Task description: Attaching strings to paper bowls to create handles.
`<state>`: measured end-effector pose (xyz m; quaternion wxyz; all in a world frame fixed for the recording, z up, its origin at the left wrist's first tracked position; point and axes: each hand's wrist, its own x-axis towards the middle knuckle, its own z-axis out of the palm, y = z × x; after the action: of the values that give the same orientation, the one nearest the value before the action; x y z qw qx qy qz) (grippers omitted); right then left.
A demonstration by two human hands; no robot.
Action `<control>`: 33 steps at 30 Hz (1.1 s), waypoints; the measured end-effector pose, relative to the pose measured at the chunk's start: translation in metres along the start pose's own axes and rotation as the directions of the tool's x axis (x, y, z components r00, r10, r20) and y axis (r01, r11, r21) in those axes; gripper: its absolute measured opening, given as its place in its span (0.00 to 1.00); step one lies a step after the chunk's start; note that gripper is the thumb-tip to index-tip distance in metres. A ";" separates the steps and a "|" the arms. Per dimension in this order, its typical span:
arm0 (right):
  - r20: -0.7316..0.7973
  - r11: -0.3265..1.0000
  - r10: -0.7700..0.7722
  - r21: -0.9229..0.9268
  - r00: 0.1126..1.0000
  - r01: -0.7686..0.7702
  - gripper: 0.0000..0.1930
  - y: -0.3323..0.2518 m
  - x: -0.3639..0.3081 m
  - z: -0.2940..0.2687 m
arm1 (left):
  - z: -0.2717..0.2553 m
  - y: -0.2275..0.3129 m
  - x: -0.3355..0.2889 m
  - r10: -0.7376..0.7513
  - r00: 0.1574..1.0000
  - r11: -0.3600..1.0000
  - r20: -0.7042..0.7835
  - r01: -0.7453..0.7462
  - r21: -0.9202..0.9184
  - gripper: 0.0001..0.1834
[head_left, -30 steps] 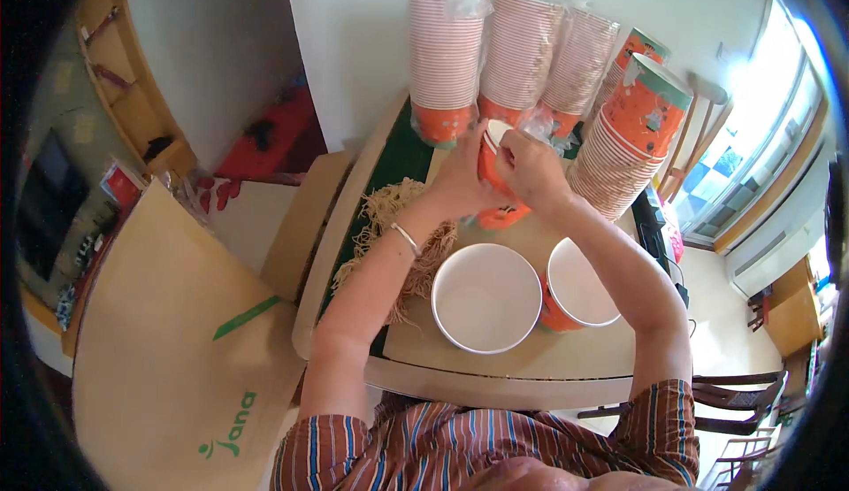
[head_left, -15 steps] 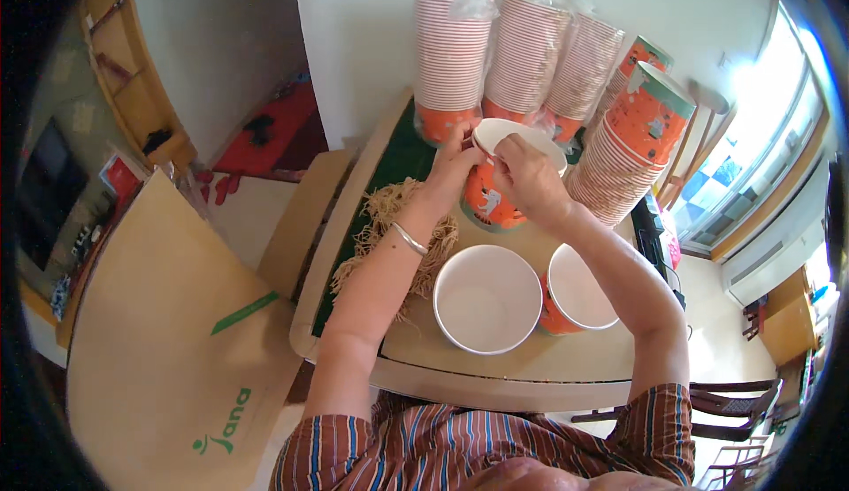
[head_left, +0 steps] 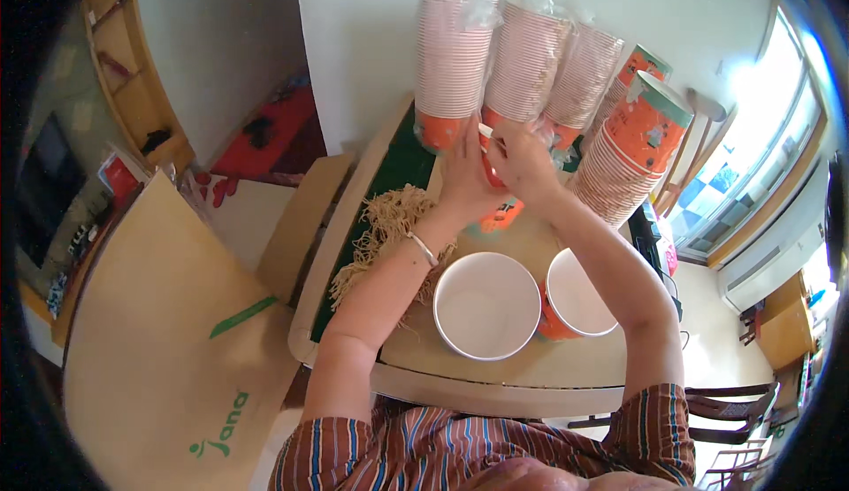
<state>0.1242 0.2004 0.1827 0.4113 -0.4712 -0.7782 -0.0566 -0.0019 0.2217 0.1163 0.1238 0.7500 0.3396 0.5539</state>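
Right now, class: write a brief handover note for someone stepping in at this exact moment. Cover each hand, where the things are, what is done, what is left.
Left hand and right hand: both clasped on one orange paper cup, raised over the table by the wrapped cup stacks.
Done: two single cups stand open, side by side, at the near edge.
Left: the held cup is not set down; the tall stacks and the unwrapped tilted stack remain nested.

Just behind your hands, glossy clear plastic wraps the matt paper cup stacks (head_left: pixel 522 66). Below your wrists, 2 smooth paper tubs (head_left: pixel 485 305) sit on the matt wood table (head_left: pixel 531 376), beside rough straw-like shreds (head_left: pixel 385 230).
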 end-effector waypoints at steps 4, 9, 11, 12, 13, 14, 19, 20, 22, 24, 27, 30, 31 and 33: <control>-0.048 1.000 0.003 -0.007 0.999 -0.003 0.06 0.001 0.002 0.004 | 0.006 0.008 0.002 0.007 0.998 0.976 -0.061 0.006 0.217 0.68; -0.253 0.987 -0.144 -0.106 0.957 0.121 0.05 0.002 0.029 -0.035 | 0.007 -0.006 -0.007 0.008 1.000 0.976 0.012 -0.011 0.217 0.68; -0.249 0.985 -0.148 -0.129 0.957 0.118 0.04 -0.010 0.037 -0.046 | 0.005 -0.025 -0.013 -0.037 0.998 0.990 0.059 0.029 0.135 0.65; -0.223 0.984 -0.138 -0.140 0.965 0.108 0.05 -0.008 0.043 -0.053 | 0.008 -0.028 -0.009 -0.030 0.998 0.991 0.060 0.022 0.131 0.65; -0.197 0.984 -0.127 -0.149 0.972 0.098 0.05 -0.007 0.046 -0.058 | 0.011 -0.031 -0.006 -0.026 0.999 0.993 0.023 0.023 0.112 0.64; -0.183 0.984 -0.114 -0.153 0.977 0.086 0.05 -0.006 0.048 -0.062 | 0.014 -0.035 -0.003 -0.024 1.000 0.995 -0.015 0.026 0.093 0.62; -0.218 0.937 -0.201 -0.328 0.955 0.123 0.05 0.012 0.043 -0.071 | 0.010 -0.048 0.030 0.037 0.966 0.995 -0.257 -0.013 0.094 0.52; -0.185 0.932 -0.191 -0.343 0.964 0.119 0.05 0.011 0.039 -0.070 | 0.007 -0.054 0.033 0.034 0.960 0.989 -0.278 0.009 0.151 0.50; -0.148 0.925 -0.178 -0.362 0.973 0.114 0.05 0.015 0.030 -0.067 | 0.011 -0.064 0.037 0.009 0.947 0.973 -0.322 0.066 0.221 0.46; -0.015 0.916 -0.048 -0.399 0.999 0.038 0.06 0.029 0.014 -0.055 | 0.021 -0.072 0.036 -0.021 0.954 0.963 -0.301 0.100 0.249 0.45; 0.009 0.936 -0.102 -0.338 0.995 0.099 0.05 0.058 -0.015 -0.019 | 0.030 -0.087 0.026 -0.033 0.961 0.939 -0.275 0.124 0.320 0.42; 0.153 0.930 -0.023 -0.359 0.988 0.078 0.09 0.075 -0.032 0.001 | 0.034 -0.092 0.020 0.002 0.979 0.897 -0.206 0.089 0.432 0.37; 0.243 0.927 0.040 -0.371 0.969 0.055 0.15 0.082 -0.036 0.006 | 0.035 -0.091 0.018 0.019 0.990 0.863 -0.137 0.052 0.502 0.34; 0.225 0.929 0.001 -0.360 0.974 0.082 0.11 0.095 -0.040 0.019 | 0.039 -0.090 0.014 0.014 0.995 0.841 -0.101 0.043 0.540 0.31</control>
<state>0.1962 0.2341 0.1137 0.2256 -0.5267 -0.8044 -0.1569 0.0026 0.3047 0.0618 -0.1061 0.7228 0.4934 0.4721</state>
